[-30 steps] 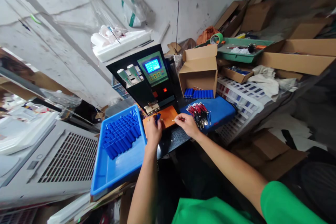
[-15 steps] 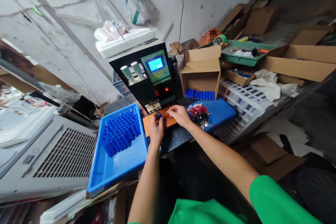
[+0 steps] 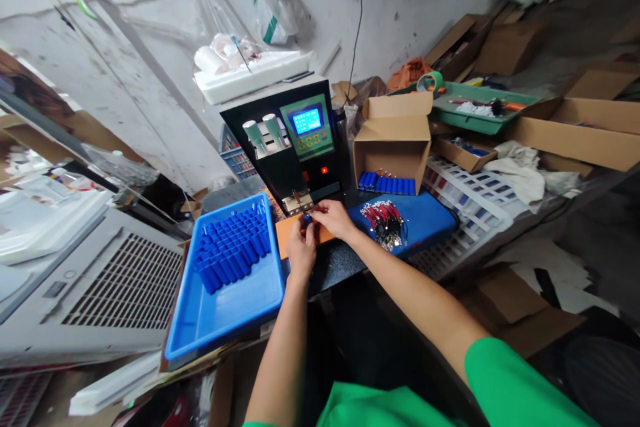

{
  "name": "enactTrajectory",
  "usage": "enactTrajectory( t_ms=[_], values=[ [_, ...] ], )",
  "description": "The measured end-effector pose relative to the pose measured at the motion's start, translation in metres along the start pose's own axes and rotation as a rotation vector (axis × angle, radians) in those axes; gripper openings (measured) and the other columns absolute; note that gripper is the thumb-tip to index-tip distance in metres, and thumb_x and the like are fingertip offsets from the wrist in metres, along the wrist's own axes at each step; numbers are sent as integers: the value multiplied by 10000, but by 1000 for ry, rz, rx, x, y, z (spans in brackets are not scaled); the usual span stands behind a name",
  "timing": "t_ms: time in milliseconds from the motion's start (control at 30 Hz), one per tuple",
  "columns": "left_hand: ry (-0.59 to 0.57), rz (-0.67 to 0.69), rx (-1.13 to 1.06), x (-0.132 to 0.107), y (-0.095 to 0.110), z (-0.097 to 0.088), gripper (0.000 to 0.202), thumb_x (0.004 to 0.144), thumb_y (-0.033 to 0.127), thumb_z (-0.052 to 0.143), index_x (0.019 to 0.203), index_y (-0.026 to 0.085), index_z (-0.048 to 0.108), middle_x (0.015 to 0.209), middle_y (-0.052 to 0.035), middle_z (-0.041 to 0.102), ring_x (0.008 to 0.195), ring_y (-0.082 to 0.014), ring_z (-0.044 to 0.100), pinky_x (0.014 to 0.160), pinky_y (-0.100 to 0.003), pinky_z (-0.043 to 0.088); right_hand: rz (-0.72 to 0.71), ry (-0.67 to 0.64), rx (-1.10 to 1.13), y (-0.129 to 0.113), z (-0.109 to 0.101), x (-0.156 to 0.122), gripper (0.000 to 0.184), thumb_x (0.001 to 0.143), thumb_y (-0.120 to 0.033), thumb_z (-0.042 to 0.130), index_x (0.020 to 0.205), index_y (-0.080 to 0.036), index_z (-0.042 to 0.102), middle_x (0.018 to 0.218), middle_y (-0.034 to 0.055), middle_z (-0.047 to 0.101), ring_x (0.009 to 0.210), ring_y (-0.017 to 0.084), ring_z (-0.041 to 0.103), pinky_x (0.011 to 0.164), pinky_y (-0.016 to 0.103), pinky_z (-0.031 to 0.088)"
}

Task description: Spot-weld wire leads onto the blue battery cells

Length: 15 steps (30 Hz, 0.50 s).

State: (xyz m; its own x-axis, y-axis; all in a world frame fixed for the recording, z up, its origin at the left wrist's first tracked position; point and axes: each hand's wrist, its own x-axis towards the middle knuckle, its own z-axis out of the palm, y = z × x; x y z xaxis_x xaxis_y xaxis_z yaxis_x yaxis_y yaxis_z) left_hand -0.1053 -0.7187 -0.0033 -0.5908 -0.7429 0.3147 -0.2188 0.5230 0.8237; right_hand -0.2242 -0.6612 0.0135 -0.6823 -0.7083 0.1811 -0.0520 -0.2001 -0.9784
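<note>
My left hand (image 3: 301, 252) is closed round a blue battery cell (image 3: 307, 218), mostly hidden by the fingers, above an orange block (image 3: 286, 233). My right hand (image 3: 334, 219) pinches right beside the cell's upper end; what lies between its fingertips is too small to make out. Both hands are just under the electrodes (image 3: 299, 201) of a black spot welder (image 3: 270, 177) with a lit blue screen (image 3: 307, 120). To their right, a bundle of red and black wire leads (image 3: 385, 220) with white plugs lies on a blue pad (image 3: 427, 219).
On the left stands a blue tray (image 3: 225, 313) with several rows of blue cells (image 3: 233, 247). Behind the pad, an open cardboard box (image 3: 393, 130) holds more blue cells (image 3: 387, 183). A white plastic basket (image 3: 467, 197) and a green tray (image 3: 487, 121) are farther right.
My right hand has moved left, bringing its fingertips up to the cell in my left hand under the electrodes. The whole view has shifted slightly.
</note>
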Motion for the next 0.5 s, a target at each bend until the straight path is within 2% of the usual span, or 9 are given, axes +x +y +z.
enactTrajectory(
  t_ms=[333, 500],
  values=[
    [35, -8, 5, -1, 2, 1, 346, 918, 365, 528, 1206, 201, 628, 1010, -91, 727, 904, -218, 682, 835, -340, 510, -46, 8, -160, -1, 1, 2, 71, 759, -152, 649, 756, -172, 717, 795, 37, 750, 780, 192, 682, 730, 279, 505],
    [49, -7, 8, 0, 1, 1, 341, 921, 364, 526, 1207, 214, 635, 987, -79, 729, 910, -216, 683, 836, -335, 512, -37, -4, -157, 2, 4, 3, 69, 760, -146, 647, 751, -177, 707, 797, 30, 746, 780, 190, 683, 724, 273, 504]
  ],
)
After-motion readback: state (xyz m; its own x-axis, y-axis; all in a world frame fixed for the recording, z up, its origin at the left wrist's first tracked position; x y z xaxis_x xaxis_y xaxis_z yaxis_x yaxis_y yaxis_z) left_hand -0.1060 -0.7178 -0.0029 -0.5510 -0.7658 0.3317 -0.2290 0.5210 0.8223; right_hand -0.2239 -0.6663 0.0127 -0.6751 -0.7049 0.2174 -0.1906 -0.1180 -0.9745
